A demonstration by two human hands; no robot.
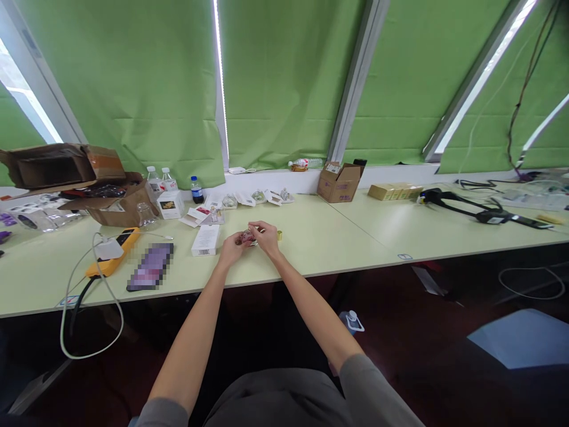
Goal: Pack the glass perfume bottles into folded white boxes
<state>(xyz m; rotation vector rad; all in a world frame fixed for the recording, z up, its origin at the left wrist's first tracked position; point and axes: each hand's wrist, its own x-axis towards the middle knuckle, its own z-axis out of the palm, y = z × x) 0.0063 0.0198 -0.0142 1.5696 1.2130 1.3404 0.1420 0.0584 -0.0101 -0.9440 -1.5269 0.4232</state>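
My left hand (231, 249) is closed around the near left side of a small shiny reddish object (247, 236), held just above the table. On its right side, the fingers of my right hand (267, 237) pinch the same object. Its exact kind is too small to make out, and fingers cover part of it. Just beyond my right hand lies a yellow-gold ring-shaped item (279, 235), partly hidden. A white box (206, 240) rests left of my left hand. Behind it is an opened white carton (195, 217) with a red printed card.
Several small clear items with open white packets (245, 198) line the back. A phone (151, 267), yellow power strip (128, 240) and white cable lie left. Further back stand bottles (196, 190), a white cube box (171, 204) and cardboard boxes (340, 182). The table's front edge (355, 268) crosses my forearms.
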